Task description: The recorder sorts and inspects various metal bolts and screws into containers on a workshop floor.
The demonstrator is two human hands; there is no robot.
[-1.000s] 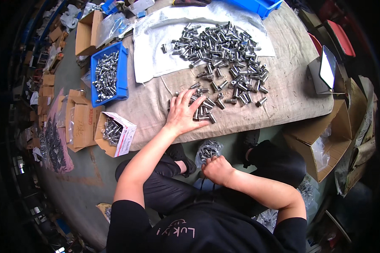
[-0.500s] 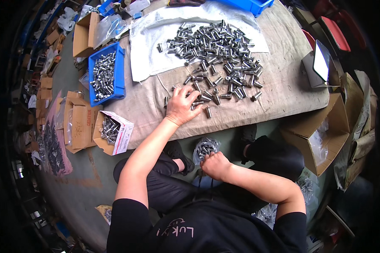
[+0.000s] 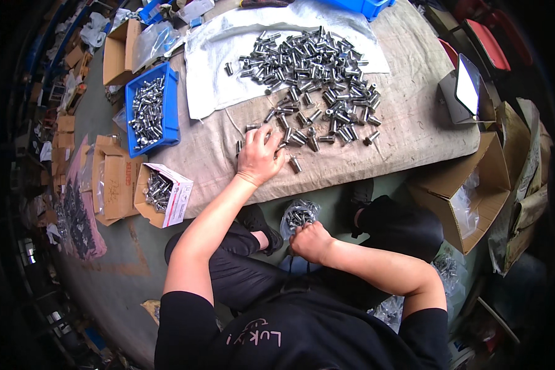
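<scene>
Small metal bolts (image 3: 308, 61) lie heaped across a white sheet and a beige cloth on the table. At the near edge of this heap, my left hand (image 3: 258, 159) rests palm down with its fingers apart and bent over a few bolts. What lies beneath the palm is hidden. Lower down, between my knees, a clear plastic bag (image 3: 286, 223) holds more bolts. My right hand (image 3: 313, 242) is closed on the near side of that bag, and its fingertips are mostly hidden. A single bolt (image 3: 295, 163) lies just right of my left hand.
A blue bin (image 3: 174, 120) of bolts stands left on the table beside a small open carton (image 3: 179, 200) of bolts. At the right are an open cardboard box (image 3: 496, 179) with plastic inside and a tablet-like screen (image 3: 468, 86). Another blue bin (image 3: 370, 7) sits at the far edge.
My left hand has drawn slightly toward the left, its fingers closer together over the bolts. My right hand stays on the bag. The whole view has shifted a little.
</scene>
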